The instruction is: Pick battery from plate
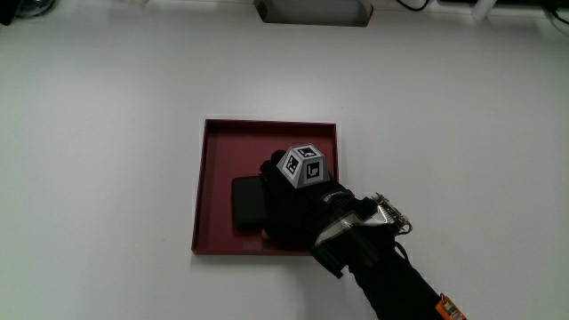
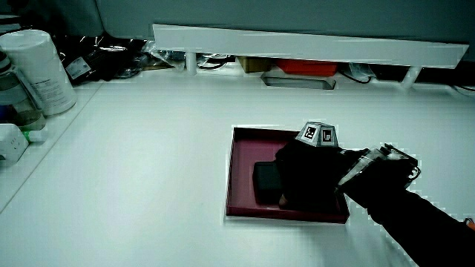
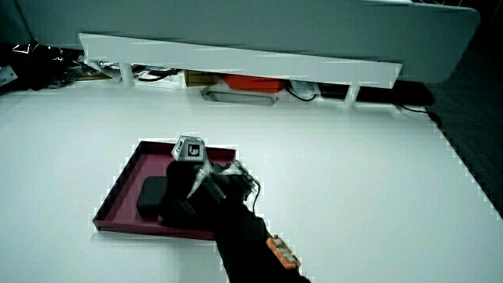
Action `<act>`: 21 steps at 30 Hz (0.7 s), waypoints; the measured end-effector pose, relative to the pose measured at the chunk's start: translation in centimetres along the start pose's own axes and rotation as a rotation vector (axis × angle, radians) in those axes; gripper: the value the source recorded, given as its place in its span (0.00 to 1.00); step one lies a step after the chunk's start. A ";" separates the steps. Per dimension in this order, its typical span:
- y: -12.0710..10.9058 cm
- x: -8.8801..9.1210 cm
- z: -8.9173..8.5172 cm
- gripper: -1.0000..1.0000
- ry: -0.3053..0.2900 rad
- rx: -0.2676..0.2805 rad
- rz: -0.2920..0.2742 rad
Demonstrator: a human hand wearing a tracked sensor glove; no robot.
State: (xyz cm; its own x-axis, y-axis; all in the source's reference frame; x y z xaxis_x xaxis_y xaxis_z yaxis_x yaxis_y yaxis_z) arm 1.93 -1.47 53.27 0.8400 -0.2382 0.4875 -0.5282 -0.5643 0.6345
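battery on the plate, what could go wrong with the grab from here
1. The battery lies flat on the shallow red plate, so the hand over it may struggle to get fingers under it and let it slip.
2. The plate could slide or tip as the hand lifts.
3. The hand covers much of the battery in the main view, hiding the grip.

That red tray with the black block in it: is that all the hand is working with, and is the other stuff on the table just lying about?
Part of the job:
- battery, the black block lying in the plate
- plate, the dark red square tray
- hand, over the plate, at the battery

Just lying about:
- white jar at the table's edge
- grey tray under the partition
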 end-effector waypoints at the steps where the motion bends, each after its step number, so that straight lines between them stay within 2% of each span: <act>1: 0.0 0.0 -0.1 0.91 -0.003 -0.002 -0.006; 5: 0.0 0.1 -0.1 1.00 -0.005 0.011 0.014; 8: -0.1 0.2 0.1 1.00 0.011 0.012 0.022; 14: -2.0 -0.6 2.5 1.00 0.008 0.035 0.060; 17: -2.9 -0.4 3.5 1.00 -0.013 0.048 0.060; 18: -3.4 -0.5 4.0 1.00 -0.030 0.068 0.061; 21: -4.5 -0.1 5.2 1.00 0.009 0.064 0.082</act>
State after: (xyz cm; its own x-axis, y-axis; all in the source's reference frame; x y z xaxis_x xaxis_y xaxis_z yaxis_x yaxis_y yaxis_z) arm 4.87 -3.06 47.24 0.7931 -0.2789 0.5415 -0.5859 -0.5923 0.5531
